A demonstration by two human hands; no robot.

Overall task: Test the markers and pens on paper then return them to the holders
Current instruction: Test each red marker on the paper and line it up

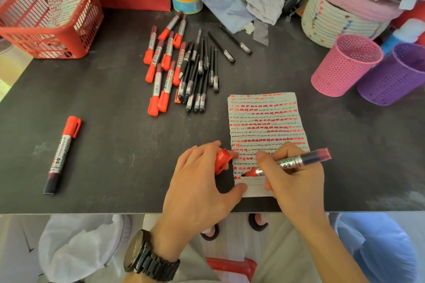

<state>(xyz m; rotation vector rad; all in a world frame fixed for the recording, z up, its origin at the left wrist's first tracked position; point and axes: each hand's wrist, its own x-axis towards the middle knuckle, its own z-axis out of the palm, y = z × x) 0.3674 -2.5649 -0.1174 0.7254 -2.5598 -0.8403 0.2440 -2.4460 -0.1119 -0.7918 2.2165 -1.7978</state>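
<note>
My right hand (296, 181) grips the uncapped red marker (287, 163), tip low on the paper (264, 122); my left hand (202, 181) pinches the cap (222, 160), thumb pinning the sheet; short, light strokes should serve best.

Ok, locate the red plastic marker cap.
Head view, low centre: the red plastic cap is held in the left hand, at the scribbled paper's left edge.

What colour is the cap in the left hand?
The cap is red; head view shows it best.
</note>
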